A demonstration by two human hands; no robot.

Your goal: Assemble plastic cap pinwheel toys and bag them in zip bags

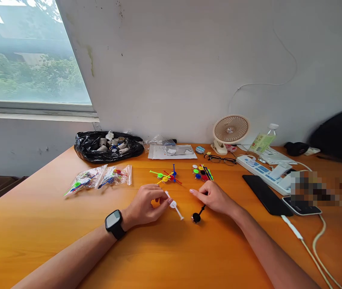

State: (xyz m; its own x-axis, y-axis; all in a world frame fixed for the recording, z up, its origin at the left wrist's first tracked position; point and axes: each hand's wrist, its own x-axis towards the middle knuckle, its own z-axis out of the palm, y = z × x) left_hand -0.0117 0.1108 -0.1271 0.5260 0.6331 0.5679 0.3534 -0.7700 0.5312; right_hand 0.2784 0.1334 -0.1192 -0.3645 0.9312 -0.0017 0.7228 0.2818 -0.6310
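Note:
A white plastic stick with a round disc (173, 204) slants beside my left hand (149, 204), whose thumb and fingers are closed on its upper end. My left wrist wears a black watch (113, 220). My right hand (214, 196) is curled around the upper part of a black stick with a round disc (196, 217); its disc end is low over or on the table. Beyond my hands, several assembled sticks with discs (166, 176) in green, yellow, blue and red lie together. Loose coloured discs (198, 176) and a bundle of sticks (207, 172) are just past my right hand.
Two clear bags (89, 177) of coloured parts lie at left, before a black plastic bag (83, 150) holding cardboard tubes. Eyeglasses (221, 159), a clip fan (231, 129) and a bottle (262, 142) stand at the back. Right are a power strip (259, 172), a black phone (265, 194) and cables.

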